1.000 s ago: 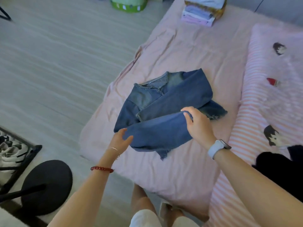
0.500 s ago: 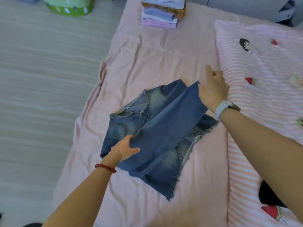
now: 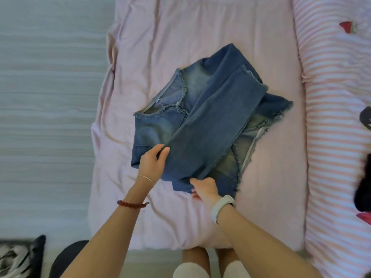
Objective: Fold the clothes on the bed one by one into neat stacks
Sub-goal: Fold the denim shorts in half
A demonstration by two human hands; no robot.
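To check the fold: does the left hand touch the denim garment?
Touching. The head view shows the left hand pinching the denim garment's folded edge.

Striped quilt [image 3: 331,137] bounds bare sheet [image 3: 160,37] rightward.

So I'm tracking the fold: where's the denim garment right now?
In the head view the denim garment lies mid-frame on the pink sheet, left of the striped quilt, its near edge held by both hands.

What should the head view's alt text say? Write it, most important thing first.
Two hands fold a blue denim garment on a pink bedsheet: the left hand grips its near-left fold, the right hand holds the near edge. A pink striped quilt lies alongside.
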